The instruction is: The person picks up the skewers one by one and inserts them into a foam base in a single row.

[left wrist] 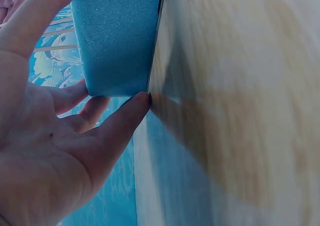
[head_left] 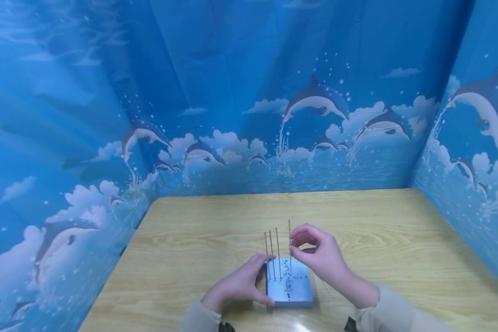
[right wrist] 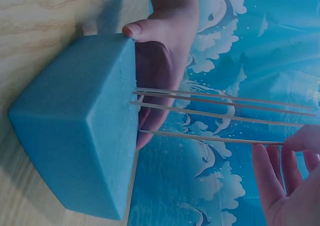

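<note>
A light blue foam block (head_left: 302, 291) lies on the wooden table, its top dotted with small holes. My left hand (head_left: 246, 280) holds the block from its left side, thumb at the near corner and fingers at the far one. Three thin wooden skewers (right wrist: 225, 115) stand upright in the block's left part. My right hand (head_left: 324, 254) pinches another skewer (right wrist: 210, 137) between thumb and fingers, upright to the right of those three. Its lower tip is at the block's top face. In the left wrist view, fingers rest against the foam's side (left wrist: 117, 46).
Another thin stick (head_left: 326, 287) lies on the table (head_left: 199, 221) just right of the block, partly behind my right forearm. Blue curtains (head_left: 240, 92) printed with dolphins and clouds hang along the table's back and sides.
</note>
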A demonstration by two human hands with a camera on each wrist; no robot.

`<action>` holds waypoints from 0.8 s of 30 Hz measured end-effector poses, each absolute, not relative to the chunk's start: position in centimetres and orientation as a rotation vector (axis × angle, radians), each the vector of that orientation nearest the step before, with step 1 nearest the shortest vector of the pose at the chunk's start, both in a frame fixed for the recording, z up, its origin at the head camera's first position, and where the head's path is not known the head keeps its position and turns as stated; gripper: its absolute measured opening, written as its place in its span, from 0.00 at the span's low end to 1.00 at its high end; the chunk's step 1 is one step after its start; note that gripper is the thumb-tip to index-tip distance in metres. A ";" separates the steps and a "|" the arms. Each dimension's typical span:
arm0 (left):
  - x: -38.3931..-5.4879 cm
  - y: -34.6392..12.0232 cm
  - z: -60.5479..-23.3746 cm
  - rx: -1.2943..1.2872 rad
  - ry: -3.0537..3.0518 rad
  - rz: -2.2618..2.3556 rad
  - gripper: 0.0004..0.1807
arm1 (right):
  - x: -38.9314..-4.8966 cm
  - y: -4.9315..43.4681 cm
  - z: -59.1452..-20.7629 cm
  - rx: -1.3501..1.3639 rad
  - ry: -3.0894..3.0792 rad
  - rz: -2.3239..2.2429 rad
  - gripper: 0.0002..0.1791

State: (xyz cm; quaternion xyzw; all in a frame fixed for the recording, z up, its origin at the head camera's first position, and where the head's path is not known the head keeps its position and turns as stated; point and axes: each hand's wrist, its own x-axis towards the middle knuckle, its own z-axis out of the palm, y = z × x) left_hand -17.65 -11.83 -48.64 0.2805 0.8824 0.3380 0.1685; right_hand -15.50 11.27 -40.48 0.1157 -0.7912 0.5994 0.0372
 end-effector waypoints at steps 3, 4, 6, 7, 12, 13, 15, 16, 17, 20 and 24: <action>-17.6 -11.8 -48.6 0.793 2.509 0.969 0.60 | -15.4 11.1 -40.8 0.378 -2.428 1.832 0.14; -17.6 -11.8 -48.6 0.794 2.510 0.970 0.60 | -15.4 11.1 -40.8 0.384 -2.427 1.835 0.14; -17.6 -11.9 -48.6 0.806 2.511 0.968 0.59 | -15.4 11.0 -40.9 0.389 -2.428 1.836 0.14; -17.7 -11.9 -48.7 0.806 2.512 0.966 0.59 | -15.3 10.9 -41.0 0.388 -2.428 1.839 0.14; -17.6 -12.1 -48.8 0.795 2.511 0.959 0.59 | -15.2 10.5 -41.5 0.402 -2.426 1.821 0.13; -17.5 -12.2 -48.7 0.788 2.509 0.961 0.58 | -15.2 10.5 -41.5 0.406 -2.422 1.817 0.13; -17.5 -12.2 -48.7 0.790 2.503 0.970 0.58 | -15.1 10.4 -41.6 0.410 -2.417 1.806 0.14; -17.5 -12.2 -48.7 0.785 2.500 0.973 0.59 | -15.1 10.3 -41.7 0.412 -2.414 1.805 0.14; -17.4 -12.2 -48.6 0.789 2.500 0.976 0.58 | -15.1 10.3 -41.7 0.412 -2.411 1.803 0.14; -17.4 -12.2 -48.6 0.807 2.504 0.978 0.58 | -15.0 10.3 -41.7 0.410 -2.411 1.799 0.14; -17.4 -12.1 -48.6 0.820 2.510 0.984 0.59 | -14.9 10.3 -41.5 0.410 -2.408 1.802 0.13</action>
